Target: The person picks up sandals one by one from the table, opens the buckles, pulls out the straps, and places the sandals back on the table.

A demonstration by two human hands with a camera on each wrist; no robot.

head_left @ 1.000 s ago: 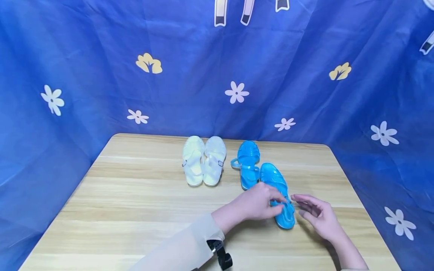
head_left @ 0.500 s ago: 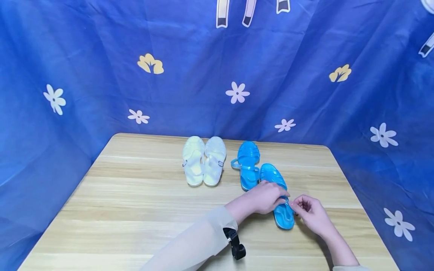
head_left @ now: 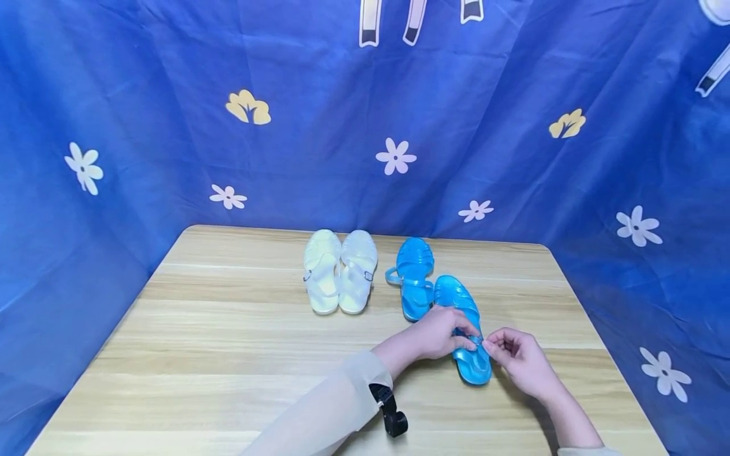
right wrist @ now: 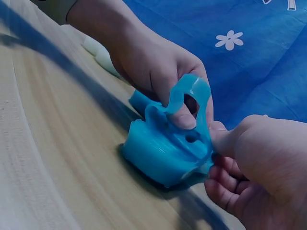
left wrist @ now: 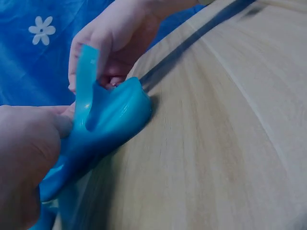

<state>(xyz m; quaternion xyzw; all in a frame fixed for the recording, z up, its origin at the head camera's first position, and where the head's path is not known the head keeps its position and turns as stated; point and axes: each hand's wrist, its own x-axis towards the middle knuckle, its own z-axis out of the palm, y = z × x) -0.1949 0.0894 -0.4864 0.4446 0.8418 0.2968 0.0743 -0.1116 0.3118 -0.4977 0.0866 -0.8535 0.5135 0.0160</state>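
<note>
A shiny blue sandal lies on the table, turned at a slant, its heel toward the person. My left hand reaches over its middle, thumb and fingers pinching the ankle strap. From the other side, my right hand pinches the sandal's outer edge at the strap with thumb and forefinger. A loop of the strap stands up in the right wrist view, beside the left thumb. The fingertips hide the fastening. The second blue sandal lies just behind, its strap sticking out to the left.
To the left, a white sandal and its mate lie side by side near the back edge of the wooden table. A blue patterned cloth hangs behind. A black wrist mount sits on the left sleeve.
A second ago both hands hovered at the sandal with loose fingers. The right hand has since come left and pinched the strap's side; the left fingers have closed on the strap.
</note>
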